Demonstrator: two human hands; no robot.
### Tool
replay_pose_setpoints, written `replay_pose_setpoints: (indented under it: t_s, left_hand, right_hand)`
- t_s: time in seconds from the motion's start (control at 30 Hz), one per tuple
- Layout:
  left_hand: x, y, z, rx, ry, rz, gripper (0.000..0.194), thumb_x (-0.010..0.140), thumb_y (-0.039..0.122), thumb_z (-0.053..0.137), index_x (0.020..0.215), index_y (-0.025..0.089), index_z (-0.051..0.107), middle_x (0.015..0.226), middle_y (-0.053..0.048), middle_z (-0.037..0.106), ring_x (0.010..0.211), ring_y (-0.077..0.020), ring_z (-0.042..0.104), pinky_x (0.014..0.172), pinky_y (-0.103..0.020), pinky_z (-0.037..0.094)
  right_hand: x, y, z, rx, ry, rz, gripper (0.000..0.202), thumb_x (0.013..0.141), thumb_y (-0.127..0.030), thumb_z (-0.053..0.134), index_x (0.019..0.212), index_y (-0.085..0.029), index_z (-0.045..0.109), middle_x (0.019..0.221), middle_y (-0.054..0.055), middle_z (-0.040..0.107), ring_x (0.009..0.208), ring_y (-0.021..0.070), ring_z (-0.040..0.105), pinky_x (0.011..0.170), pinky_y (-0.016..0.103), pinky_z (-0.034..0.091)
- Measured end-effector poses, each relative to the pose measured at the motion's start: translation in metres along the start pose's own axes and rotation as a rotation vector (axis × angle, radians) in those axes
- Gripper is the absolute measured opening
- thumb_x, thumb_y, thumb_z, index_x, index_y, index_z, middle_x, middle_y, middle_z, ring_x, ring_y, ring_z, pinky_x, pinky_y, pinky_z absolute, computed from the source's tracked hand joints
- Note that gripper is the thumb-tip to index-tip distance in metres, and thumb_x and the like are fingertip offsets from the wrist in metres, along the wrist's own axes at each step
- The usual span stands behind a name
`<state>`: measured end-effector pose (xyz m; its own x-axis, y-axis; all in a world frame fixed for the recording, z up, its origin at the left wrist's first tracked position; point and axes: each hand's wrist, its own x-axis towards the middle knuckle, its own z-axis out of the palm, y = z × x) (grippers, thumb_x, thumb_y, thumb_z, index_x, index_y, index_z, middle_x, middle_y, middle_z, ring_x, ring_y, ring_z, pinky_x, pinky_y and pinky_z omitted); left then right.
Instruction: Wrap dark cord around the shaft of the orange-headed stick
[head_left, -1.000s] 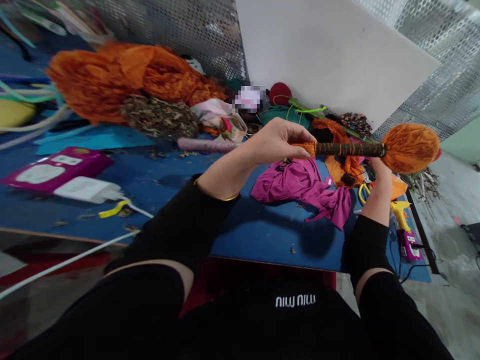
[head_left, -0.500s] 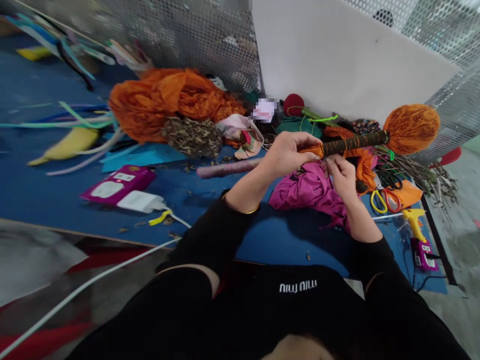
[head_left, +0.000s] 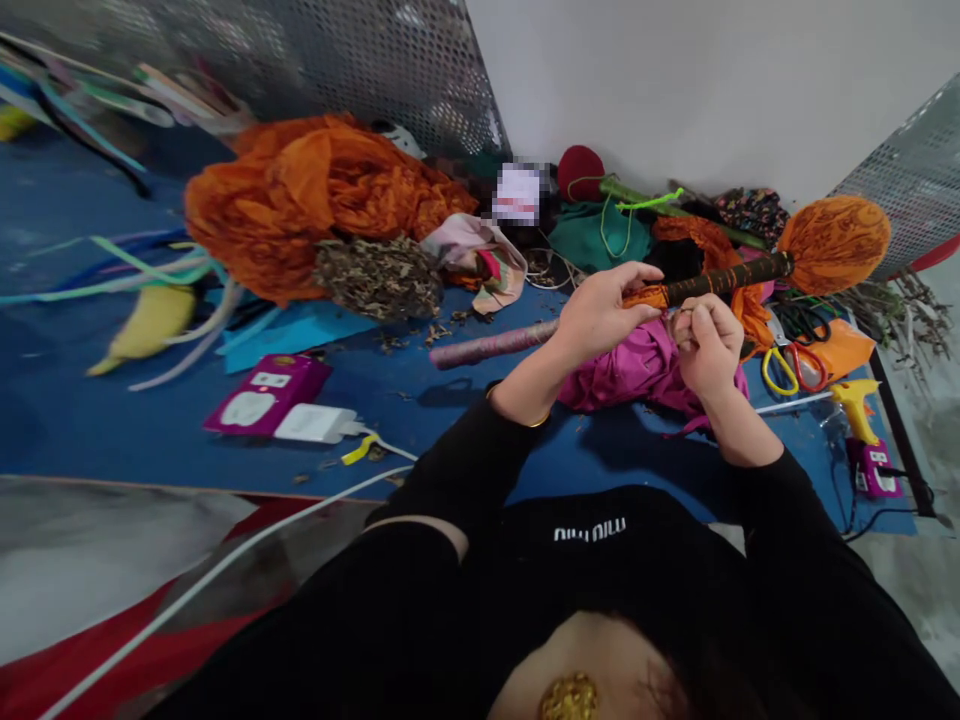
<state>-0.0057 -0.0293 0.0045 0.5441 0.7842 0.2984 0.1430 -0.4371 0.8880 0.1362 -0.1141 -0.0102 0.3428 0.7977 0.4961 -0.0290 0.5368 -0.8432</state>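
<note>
My left hand is closed around a long wrapped stick, held slanting over the table. One end of the stick carries a round head covered in orange patterned cloth. Dark brown wrapping with thin orange lines covers the part near the head, and the far end is pinkish purple. Close below the stick, my right hand has its fingers curled in a pinch; what they hold is too small to make out. Crumpled magenta cloth lies under both hands.
A big orange cloth bundle and a clump of dried leaves lie at left. Nearer are a purple power socket and white plug. Scissors and a yellow glue gun are at right. A white board stands behind.
The view has shifted slightly. My right hand has turned and its fingers have curled in more tightly beside the stick. My left hand keeps its grip.
</note>
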Motion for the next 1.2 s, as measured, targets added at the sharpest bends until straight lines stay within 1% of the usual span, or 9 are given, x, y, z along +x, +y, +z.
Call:
replay_pose_setpoints:
  t_s: [0.07,0.13,0.27,0.5,0.63,0.73,0.8,1.0,1.2]
  left_hand:
    - [-0.001,0.001,0.004,0.054,0.028,-0.001,0.055,0.08,0.021,0.071,0.135,0.015,0.072,0.113,-0.009,0.082,0.101,-0.0238,0.077,0.097,-0.037,0.059]
    - [-0.003,0.003,0.007,0.085,0.051,-0.006,0.058,0.081,0.02,0.07,0.139,0.015,0.069,0.112,-0.009,0.082,0.1,-0.0237,0.077,0.095,-0.037,0.059]
    - [-0.006,0.007,0.011,0.164,0.074,-0.007,0.059,0.083,0.021,0.071,0.142,0.018,0.069,0.118,-0.009,0.083,0.109,-0.0263,0.078,0.101,-0.038,0.058]
    - [-0.008,0.011,0.013,0.242,0.005,-0.058,0.039,0.087,0.027,0.066,0.123,0.021,0.08,0.12,-0.007,0.084,0.11,-0.0264,0.078,0.097,-0.036,0.057]
    - [-0.009,0.014,0.011,0.393,0.015,-0.027,0.038,0.09,0.031,0.065,0.125,0.023,0.08,0.12,-0.006,0.084,0.11,-0.026,0.078,0.094,-0.035,0.057]
    - [-0.009,0.015,0.009,0.457,0.021,-0.011,0.037,0.091,0.033,0.066,0.123,0.023,0.08,0.12,-0.006,0.084,0.111,-0.0267,0.077,0.094,-0.035,0.056]
    - [-0.01,0.015,0.009,0.48,0.014,-0.005,0.037,0.091,0.033,0.066,0.123,0.022,0.08,0.12,-0.007,0.084,0.111,-0.0274,0.077,0.095,-0.035,0.055]
    - [-0.011,0.016,0.013,0.484,-0.068,-0.014,0.037,0.09,0.034,0.066,0.121,0.022,0.081,0.115,-0.006,0.084,0.103,-0.0261,0.077,0.091,-0.035,0.055]
    - [-0.013,0.015,0.016,0.573,-0.123,-0.023,0.041,0.088,0.035,0.068,0.126,0.025,0.081,0.116,-0.006,0.084,0.108,-0.0293,0.076,0.089,-0.036,0.054]
  right_hand:
    - [-0.003,-0.004,0.007,-0.059,0.121,0.077,0.049,0.087,-0.065,0.074,0.07,-0.023,0.055,0.058,-0.007,0.042,0.047,0.0062,0.03,0.047,0.025,0.027]
    - [-0.006,-0.011,0.012,-0.102,0.173,0.094,0.052,0.086,-0.068,0.073,0.07,-0.024,0.051,0.061,-0.006,0.043,0.05,0.0067,0.031,0.048,0.025,0.026]
    - [-0.017,-0.022,0.016,-0.156,0.181,0.074,0.05,0.09,-0.067,0.068,0.072,-0.024,0.05,0.063,-0.006,0.043,0.051,0.0071,0.029,0.048,0.026,0.026]
    - [-0.03,-0.025,0.017,-0.303,0.1,0.001,0.046,0.101,-0.064,0.056,0.077,-0.024,0.054,0.068,-0.003,0.048,0.063,0.0116,0.049,0.063,0.029,0.046]
    - [-0.012,-0.034,0.005,-0.31,-0.016,-0.018,0.042,0.102,-0.062,0.056,0.081,-0.026,0.062,0.069,-0.003,0.053,0.064,0.012,0.054,0.068,0.03,0.053]
    - [0.006,-0.044,-0.013,-0.366,-0.108,-0.092,0.042,0.099,-0.062,0.062,0.079,-0.026,0.068,0.077,0.001,0.063,0.085,0.0168,0.066,0.086,0.036,0.06]
    - [0.014,-0.048,-0.023,-0.414,-0.126,-0.089,0.04,0.097,-0.061,0.067,0.079,-0.026,0.072,0.082,0.002,0.066,0.093,0.0185,0.068,0.091,0.038,0.061]
    - [0.02,-0.048,-0.031,-0.354,-0.181,0.079,0.041,0.094,-0.065,0.069,0.084,-0.025,0.073,0.08,0.0,0.066,0.074,0.013,0.066,0.073,0.032,0.061]
    - [0.029,-0.03,-0.032,-0.276,-0.153,0.112,0.048,0.091,-0.071,0.069,0.084,-0.024,0.067,0.084,0.0,0.066,0.088,0.0151,0.071,0.075,0.031,0.063]
